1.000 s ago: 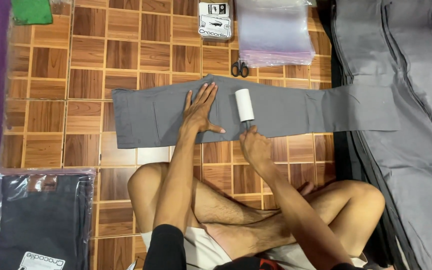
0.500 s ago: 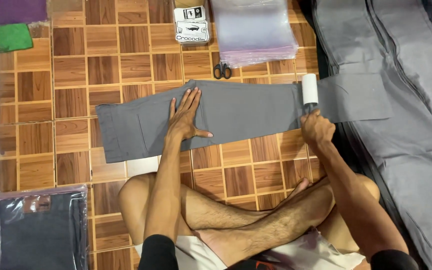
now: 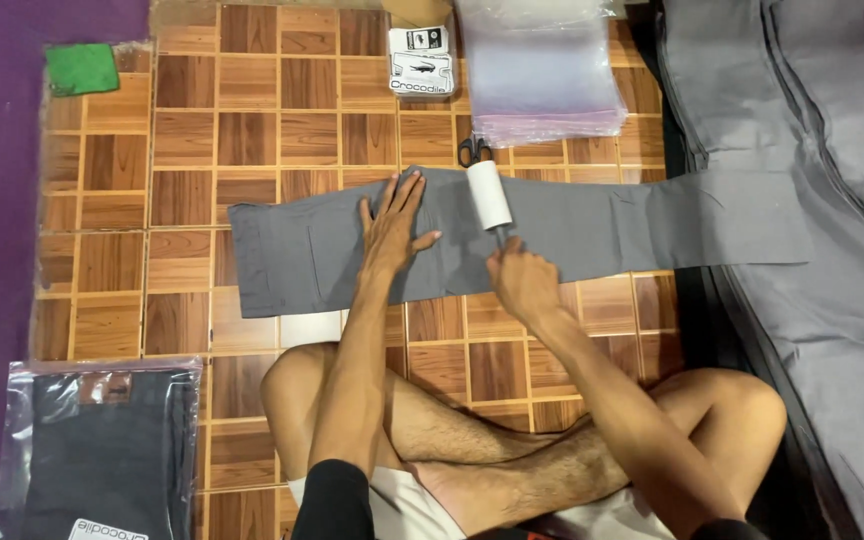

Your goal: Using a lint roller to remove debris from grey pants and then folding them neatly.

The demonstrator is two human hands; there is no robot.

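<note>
A pair of grey trousers (image 3: pixel 572 235) is laid flat across the wooden parquet floor (image 3: pixel 182 130), spanning the middle of the frame from left to right. The left hand (image 3: pixel 392 225) is pressed open and flat on the cloth, fingers spread, nothing being held. The right hand (image 3: pixel 522 280) is closed in a firm grip on the handle of a white lint roller (image 3: pixel 489 196), whose head is resting on the trousers near their upper edge, just right of the left hand. A pair of scissors (image 3: pixel 474 151) is seen touching that upper edge. A stack of clear plastic bags (image 3: pixel 542 70) is noted at upper centre, and a bagged dark garment (image 3: pixel 102 450) at lower left. More grey garments (image 3: pixel 832 120) are piled at right.

Progress is judged partial: rolling is under way at mid-length; the trousers are neither folded nor bagged.
</note>
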